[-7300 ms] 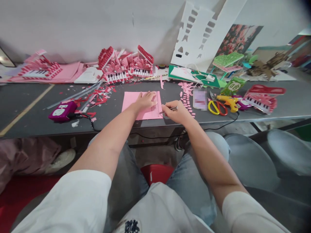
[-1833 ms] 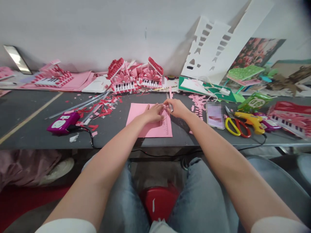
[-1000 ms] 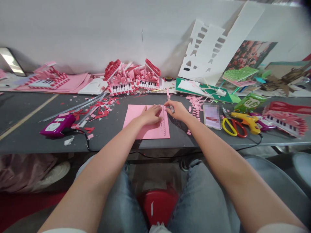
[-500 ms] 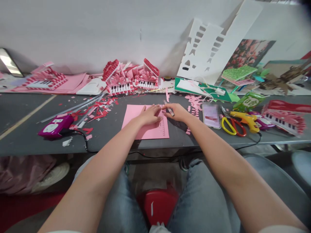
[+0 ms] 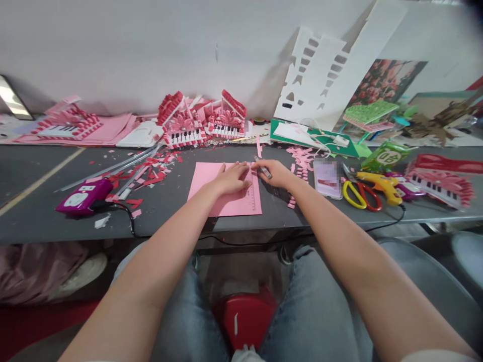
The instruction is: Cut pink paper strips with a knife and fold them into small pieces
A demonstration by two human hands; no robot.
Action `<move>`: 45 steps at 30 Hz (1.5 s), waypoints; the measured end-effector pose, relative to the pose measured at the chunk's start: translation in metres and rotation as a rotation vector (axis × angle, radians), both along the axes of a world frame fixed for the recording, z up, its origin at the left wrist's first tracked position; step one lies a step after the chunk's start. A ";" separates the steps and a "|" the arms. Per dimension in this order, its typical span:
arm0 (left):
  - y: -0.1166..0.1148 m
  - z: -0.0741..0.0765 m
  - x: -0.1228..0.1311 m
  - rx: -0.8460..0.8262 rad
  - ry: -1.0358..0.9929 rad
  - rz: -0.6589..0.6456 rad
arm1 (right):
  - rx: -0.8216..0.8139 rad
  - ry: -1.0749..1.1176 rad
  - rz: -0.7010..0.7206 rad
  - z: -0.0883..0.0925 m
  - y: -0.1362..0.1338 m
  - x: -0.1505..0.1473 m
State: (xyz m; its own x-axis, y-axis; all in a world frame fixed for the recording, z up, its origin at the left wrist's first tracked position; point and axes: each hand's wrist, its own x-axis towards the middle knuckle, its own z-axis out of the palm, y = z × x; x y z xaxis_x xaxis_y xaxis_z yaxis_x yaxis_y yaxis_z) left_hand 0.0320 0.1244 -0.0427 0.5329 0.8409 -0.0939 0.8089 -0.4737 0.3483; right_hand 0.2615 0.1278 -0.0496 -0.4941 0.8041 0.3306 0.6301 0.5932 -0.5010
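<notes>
Both arms outstretched | left hand splayed palm-down on pink sheet | right hand pinching slim tool

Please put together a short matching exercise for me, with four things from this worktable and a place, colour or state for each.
Things:
1. left hand
2. scissors
3. phone
4. right hand

Descriptions:
A. holding a slim tool
B. one loop yellow, the other orange-red
C. resting palm-down over the pink sheet
D. lying between pink scraps and the scissors

Pairs: 1-C, 2-B, 3-D, 4-A
</notes>
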 end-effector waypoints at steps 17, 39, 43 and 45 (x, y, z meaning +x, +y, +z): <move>0.000 0.002 0.001 0.004 0.000 -0.018 | -0.014 -0.030 -0.006 0.004 -0.001 0.001; -0.006 0.011 0.002 -0.026 0.064 -0.027 | -0.018 0.415 -0.450 0.026 0.001 -0.025; -0.008 0.012 0.002 -0.024 0.050 -0.015 | -0.120 0.421 -0.464 0.015 0.009 -0.026; -0.008 0.012 0.002 -0.021 0.044 -0.015 | -0.150 0.415 -0.460 0.012 0.010 -0.029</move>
